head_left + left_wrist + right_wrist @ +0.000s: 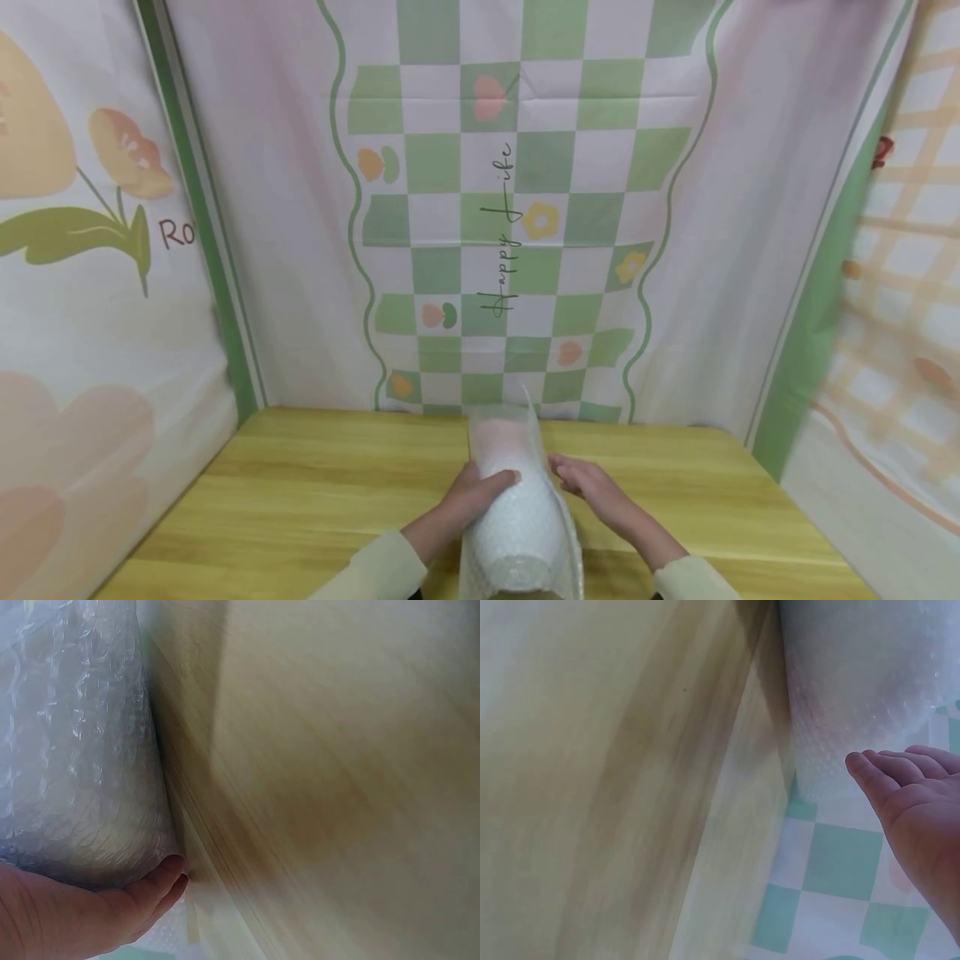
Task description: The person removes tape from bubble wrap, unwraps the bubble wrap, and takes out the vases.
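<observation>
On wooden table [337,467], bubble-wrapped bundle [517,529] lies before me; my left hand [472,500] curls round its side, probably for steadying; right hand [596,492], fingers nearly straight, holds nothing, near other side.

Bubble-wrapped bundle [517,521] lies lengthwise on the table [337,471], at mid-width, far end near the back edge. Left hand [471,500] is against the bundle's left side; right hand [596,492] is just beside its right. Back drape [300,275] hangs behind the table; left drape [67,325] and right drape [892,350] flank it.
</observation>
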A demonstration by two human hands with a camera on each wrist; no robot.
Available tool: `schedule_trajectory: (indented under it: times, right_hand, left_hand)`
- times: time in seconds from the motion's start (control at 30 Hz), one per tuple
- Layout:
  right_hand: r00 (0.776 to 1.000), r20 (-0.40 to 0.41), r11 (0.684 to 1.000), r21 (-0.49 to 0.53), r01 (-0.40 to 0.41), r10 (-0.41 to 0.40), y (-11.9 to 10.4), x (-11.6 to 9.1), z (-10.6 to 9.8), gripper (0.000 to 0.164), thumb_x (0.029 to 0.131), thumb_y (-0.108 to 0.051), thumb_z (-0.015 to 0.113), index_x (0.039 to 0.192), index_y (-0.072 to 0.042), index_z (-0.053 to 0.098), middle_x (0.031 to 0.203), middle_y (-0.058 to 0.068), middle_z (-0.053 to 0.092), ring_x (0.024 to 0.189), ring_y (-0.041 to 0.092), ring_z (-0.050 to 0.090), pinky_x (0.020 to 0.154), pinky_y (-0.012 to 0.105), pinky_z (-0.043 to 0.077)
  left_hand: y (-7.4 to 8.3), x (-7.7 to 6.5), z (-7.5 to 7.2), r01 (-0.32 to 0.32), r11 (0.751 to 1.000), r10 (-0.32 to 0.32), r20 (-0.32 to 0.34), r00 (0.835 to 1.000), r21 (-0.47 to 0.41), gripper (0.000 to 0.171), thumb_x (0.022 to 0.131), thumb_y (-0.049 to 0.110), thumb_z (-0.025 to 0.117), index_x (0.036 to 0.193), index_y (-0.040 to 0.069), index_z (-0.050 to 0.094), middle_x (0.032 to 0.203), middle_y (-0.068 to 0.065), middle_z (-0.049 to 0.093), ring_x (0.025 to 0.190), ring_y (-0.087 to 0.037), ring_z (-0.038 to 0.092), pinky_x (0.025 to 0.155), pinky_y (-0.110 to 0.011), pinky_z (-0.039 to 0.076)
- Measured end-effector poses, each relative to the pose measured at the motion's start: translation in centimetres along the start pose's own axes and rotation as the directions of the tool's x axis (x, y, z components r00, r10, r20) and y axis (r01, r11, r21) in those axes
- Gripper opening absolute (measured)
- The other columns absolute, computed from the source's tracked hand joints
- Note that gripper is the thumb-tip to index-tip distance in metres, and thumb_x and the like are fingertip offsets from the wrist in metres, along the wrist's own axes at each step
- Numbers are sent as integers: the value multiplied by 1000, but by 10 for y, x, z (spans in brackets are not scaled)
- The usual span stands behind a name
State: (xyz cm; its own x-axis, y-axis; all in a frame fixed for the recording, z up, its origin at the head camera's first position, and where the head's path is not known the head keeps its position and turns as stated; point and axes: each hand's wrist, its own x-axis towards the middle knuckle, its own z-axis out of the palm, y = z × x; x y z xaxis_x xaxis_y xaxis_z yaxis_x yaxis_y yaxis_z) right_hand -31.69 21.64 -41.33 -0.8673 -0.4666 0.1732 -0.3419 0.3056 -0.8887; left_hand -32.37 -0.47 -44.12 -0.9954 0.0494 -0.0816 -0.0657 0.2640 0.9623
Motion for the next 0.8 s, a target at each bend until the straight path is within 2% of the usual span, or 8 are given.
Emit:
schedule_trajectory:
  times: [0.13,0.33,0.47,0.8]
  right_hand:
    - [1000,-18,1000,-11,-4,4,2,6,0,52,105,-18,32,136,23,31,142,38,32,131,52,31,106,54,32]
    - [994,-66,996,16,-83,84,-3,14,4,53,103,-20,42,136,21,35,145,35,32,134,48,31,108,51,33]
    - [991,-82,995,17,-100,101,-1,19,5,55,103,-21,45,136,21,34,145,36,31,133,47,33,107,51,33]
    - [981,-124,986,-50,-157,150,1,28,8,62,99,-25,55,137,20,35,141,34,38,130,46,38,106,53,33]
  left_hand:
    - [-1,0,0,-14,1000,14,11,1000,-3,82,79,47,73,131,-8,42,109,-17,58,98,-33,59,83,-54,52]
    - [-1,2,-1,-4,1000,4,15,1000,1,83,79,48,72,132,-8,42,110,-17,58,99,-35,59,83,-55,52]
    - [-2,2,-1,4,1000,-4,23,1000,1,85,79,49,72,134,-8,40,112,-18,57,100,-36,59,83,-56,52]
    - [-1,1,-3,-2,1000,2,36,999,-6,83,80,48,72,134,-7,40,113,-18,57,100,-36,59,82,-57,52]
